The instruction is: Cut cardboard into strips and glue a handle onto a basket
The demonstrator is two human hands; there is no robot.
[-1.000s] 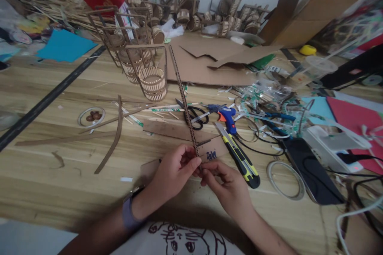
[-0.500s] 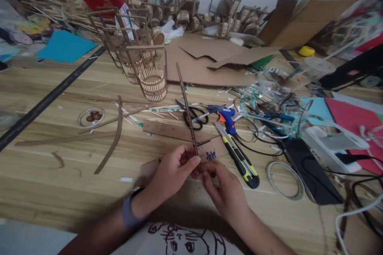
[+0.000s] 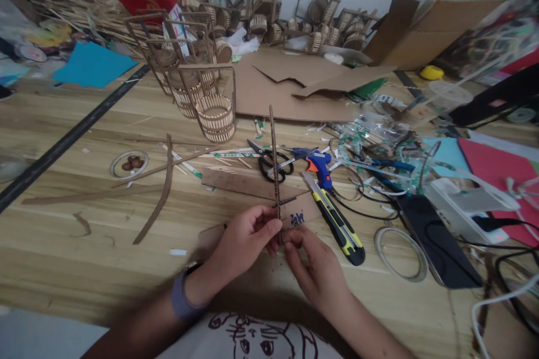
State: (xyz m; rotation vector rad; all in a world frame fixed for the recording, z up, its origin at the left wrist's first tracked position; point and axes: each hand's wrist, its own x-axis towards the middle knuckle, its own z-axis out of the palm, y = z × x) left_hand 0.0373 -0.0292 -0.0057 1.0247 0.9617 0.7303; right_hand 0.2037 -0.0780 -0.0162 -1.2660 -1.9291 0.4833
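Swung rightward since the earlier frames, the cardboard strip's (image 3: pixel 275 168) far end now stands almost straight ahead of the hands, and less of its length shows. Thumb and curled fingers of the left hand (image 3: pixel 252 230) clamp it close to its near end; the right hand (image 3: pixel 318 263), thumb and forefinger closed together, pinches the very tip just beside — the two hands almost meeting. Thin and brown, with its ridged, corrugated edge showing, the strip rises over the table (image 3: pixel 105 280), crossing in front of black-handled scissors (image 3: pixel 260 165), left of the utility knife (image 3: pixel 337 223).
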